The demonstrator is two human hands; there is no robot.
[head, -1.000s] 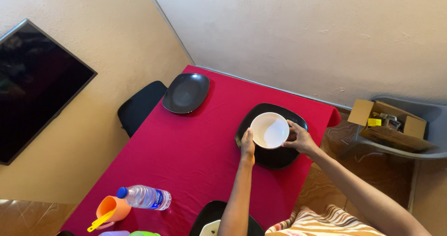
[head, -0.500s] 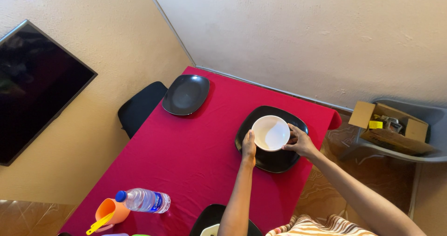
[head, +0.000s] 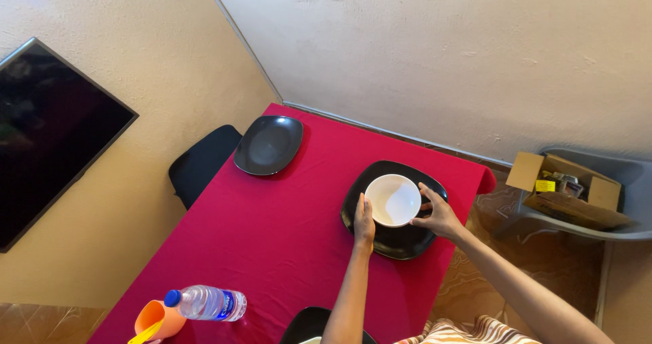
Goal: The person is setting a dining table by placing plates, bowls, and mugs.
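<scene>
Here, a white bowl (head: 393, 200) sits on a black plate (head: 396, 239) near the far right corner of the counter (head: 285, 235), which is covered in a red cloth. The bowl is round, plain and glossy, empty inside, with a soft patch of light across its inner wall and a thin, even rim. It stands upright, toward the far half of the plate, so that more of the dark plate shows on the near side. The plate is squarish with rounded corners and a shallow, shiny surface.

The left hand (head: 364, 220) is pressed against the bowl's near-left side, fingers pointing away from the person and lying along the wall. The right hand (head: 437, 213) grips the bowl's right side, thumb and fingertips curled onto the rim. Both hands thus clasp the bowl between them; whether it is lifted a little off the plate cannot be told.

A second black plate (head: 268, 145) lies at the far left corner of the counter, well apart from the first. At the near left edge a clear water bottle (head: 204, 302) with a blue cap lies on its side, touching an orange cup (head: 157, 318). A cardboard box (head: 569, 190) rests on a grey chair (head: 628, 205) off to the right.
</scene>
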